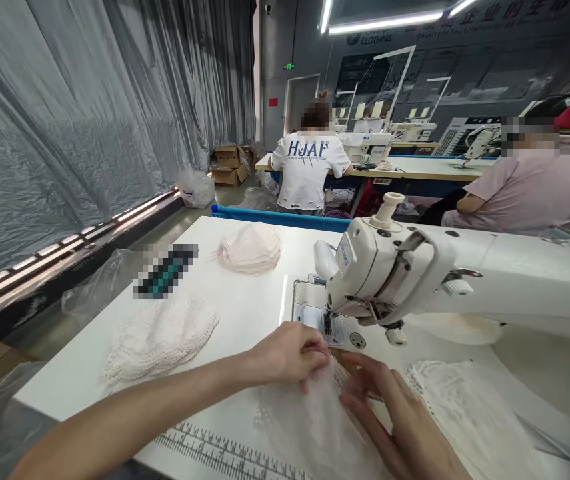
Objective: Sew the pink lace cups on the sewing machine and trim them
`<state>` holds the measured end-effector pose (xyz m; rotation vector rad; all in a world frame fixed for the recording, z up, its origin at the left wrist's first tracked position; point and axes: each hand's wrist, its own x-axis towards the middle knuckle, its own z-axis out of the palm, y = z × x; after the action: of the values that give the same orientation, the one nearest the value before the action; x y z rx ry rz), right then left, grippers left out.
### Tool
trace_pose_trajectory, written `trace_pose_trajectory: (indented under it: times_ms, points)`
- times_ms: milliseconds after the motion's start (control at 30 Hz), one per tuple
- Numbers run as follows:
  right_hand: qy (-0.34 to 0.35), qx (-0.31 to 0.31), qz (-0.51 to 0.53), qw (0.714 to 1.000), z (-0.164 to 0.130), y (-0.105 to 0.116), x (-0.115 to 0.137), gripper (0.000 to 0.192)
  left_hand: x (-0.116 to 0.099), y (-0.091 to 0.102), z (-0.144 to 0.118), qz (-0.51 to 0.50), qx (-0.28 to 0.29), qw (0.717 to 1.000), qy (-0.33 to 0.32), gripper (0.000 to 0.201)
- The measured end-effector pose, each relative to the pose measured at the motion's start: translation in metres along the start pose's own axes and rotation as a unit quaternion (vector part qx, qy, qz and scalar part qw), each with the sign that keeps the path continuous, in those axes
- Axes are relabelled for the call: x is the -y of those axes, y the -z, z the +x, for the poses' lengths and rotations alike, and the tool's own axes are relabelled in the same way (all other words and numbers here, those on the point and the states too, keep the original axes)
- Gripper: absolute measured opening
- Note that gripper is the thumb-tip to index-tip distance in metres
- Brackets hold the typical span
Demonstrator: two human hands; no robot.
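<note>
My left hand [291, 353] pinches the top edge of a white sheer lace piece [315, 420] just in front of the needle area of a white sewing machine [415, 273]. My right hand [397, 417] lies flat on the same fabric, fingers spread, pressing it to the white table [245, 313]. The fabric's leading edge sits by the presser foot [327, 327] and the metal needle plate [307, 300].
A stack of white lace pieces [159, 337] lies left, a pinkish pile [251, 250] farther back, more lace [465, 407] at right. A ruler strip [215, 450] marks the table's near edge. Two people sit at machines behind. Plastic curtain at left.
</note>
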<state>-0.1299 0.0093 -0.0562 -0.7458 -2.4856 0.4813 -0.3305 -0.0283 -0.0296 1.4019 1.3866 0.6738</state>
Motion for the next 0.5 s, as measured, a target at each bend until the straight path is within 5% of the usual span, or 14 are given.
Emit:
trace_pose_trajectory:
  times_ms: [167, 500]
  points:
    - [-0.011, 0.001, 0.101, 0.995, -0.004, 0.000, 0.002, 0.014, -0.003, 0.007, -0.001, 0.011, -0.003, 1.000, 0.014, 0.021]
    - [0.027, 0.083, 0.091, 0.992, 0.004, -0.003, -0.021, 0.019, -0.006, 0.002, 0.009, 0.154, -0.057, 0.986, 0.026, 0.013]
